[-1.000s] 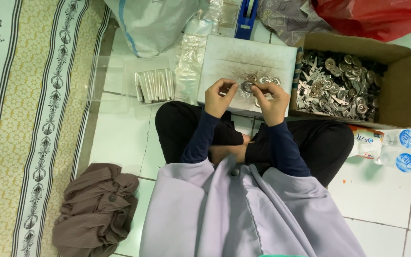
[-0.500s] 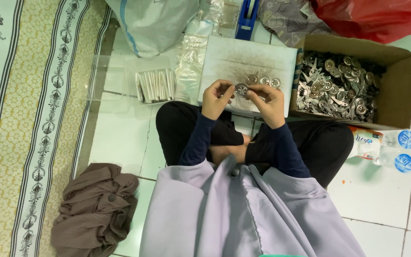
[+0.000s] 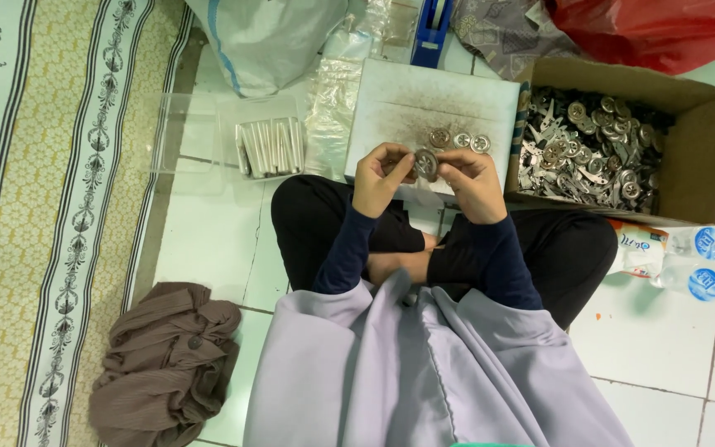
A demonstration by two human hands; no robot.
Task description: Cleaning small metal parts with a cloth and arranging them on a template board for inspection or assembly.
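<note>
I sit cross-legged on a tiled floor. Both hands meet over my lap on one small round metal part (image 3: 425, 162). My left hand (image 3: 381, 178) pinches its left edge and my right hand (image 3: 475, 184) grips its right edge. Just beyond my fingers, a few similar round metal parts (image 3: 459, 140) lie on a white board (image 3: 391, 103). A cardboard box (image 3: 703, 149) to the right holds a heap of metal parts (image 3: 585, 149).
A clear plastic tray (image 3: 200, 136) with several metal tubes (image 3: 271, 147) sits to the left. Crumpled brown cloth (image 3: 167, 360) lies near left. Plastic bags (image 3: 337, 99), a blue tool (image 3: 432, 25), a red bag (image 3: 664, 29), capped containers (image 3: 693, 261) and a patterned mat (image 3: 51, 207) surround me.
My hands have stayed together above my lap, turning the round metal part slightly; my left hand shifted a little toward the right hand. Nothing else moved.
</note>
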